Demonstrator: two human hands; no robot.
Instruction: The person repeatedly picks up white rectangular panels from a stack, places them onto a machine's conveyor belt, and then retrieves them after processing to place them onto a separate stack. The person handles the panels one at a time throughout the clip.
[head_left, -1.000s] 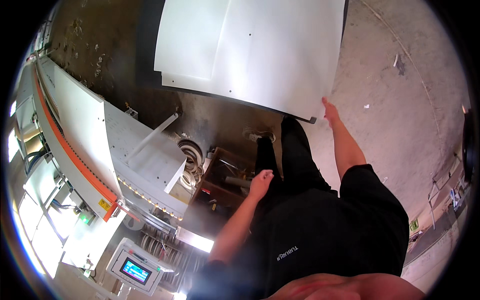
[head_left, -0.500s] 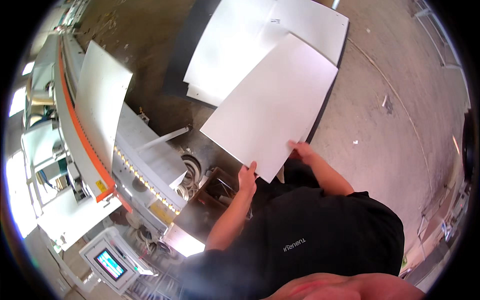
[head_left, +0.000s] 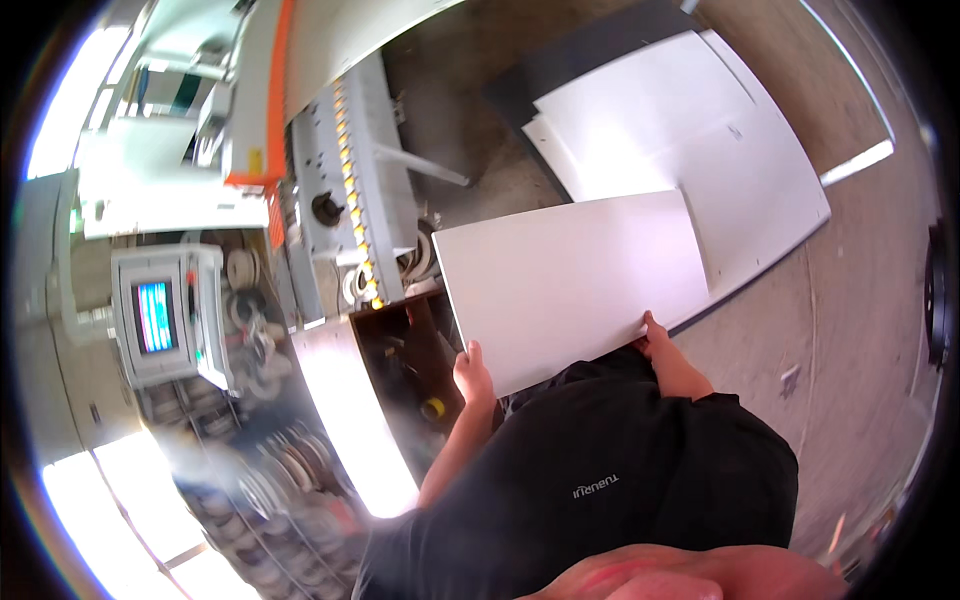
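A white rectangular panel [head_left: 570, 285] is held in front of me by both hands. My left hand [head_left: 474, 376] grips its near left corner, with the thumb on the upper face and the fingers hidden below. My right hand [head_left: 655, 335] clasps the near edge toward the right, thumb on top. Beyond the held panel lies a stack of larger white panels [head_left: 740, 185], and the held panel's far right part overlaps it.
To the left stands a long machine with an orange strip [head_left: 277, 100] and a row of yellow rollers [head_left: 350, 180]. A control screen box [head_left: 160, 310], a brown open box [head_left: 395, 370] with odds and ends, and rolls of edging tape [head_left: 285, 470] are nearer me. A dark sheet [head_left: 590, 45] lies behind the stack.
My view and body have turned left. The held panel has swung round, its long side now lying more nearly crosswise before me. Both hands keep their hold, the left nearer the corner.
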